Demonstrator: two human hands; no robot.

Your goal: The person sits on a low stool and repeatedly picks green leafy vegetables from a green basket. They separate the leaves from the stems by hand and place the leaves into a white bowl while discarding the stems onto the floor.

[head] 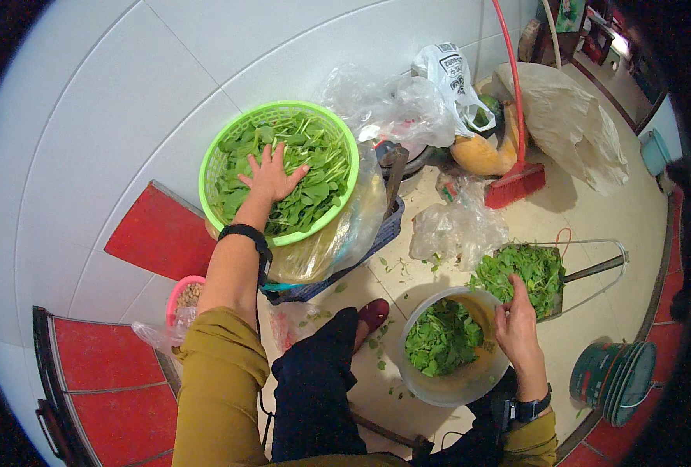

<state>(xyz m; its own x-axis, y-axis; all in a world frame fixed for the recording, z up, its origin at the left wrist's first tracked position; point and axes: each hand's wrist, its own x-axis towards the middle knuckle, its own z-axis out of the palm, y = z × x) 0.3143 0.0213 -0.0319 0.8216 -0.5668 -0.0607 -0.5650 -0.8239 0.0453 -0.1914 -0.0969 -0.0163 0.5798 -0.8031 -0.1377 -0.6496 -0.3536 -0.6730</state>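
Note:
My left hand (272,178) lies with fingers spread on leafy greens (313,195) heaped in a bright green plastic basket (352,157). At the right, my right hand (520,333) is at the rim of a translucent plastic bucket (412,382) and appears to grip it, though some fingers are hidden. Loose green leaves (444,338) fill the bottom of this bucket, whose mouth tilts towards me. Just beyond the right hand, more greens (520,274) are piled in a metal-framed dustpan (593,268) on the floor.
Under the basket is a plastic-covered blue crate (389,230). A red broom (516,184) stands near squash (479,154) and plastic bags (392,105). Stacked dark green buckets (611,379) are at the right. A pink container (176,298) sits left; scattered leaves (380,344) lie near my shoe (373,315).

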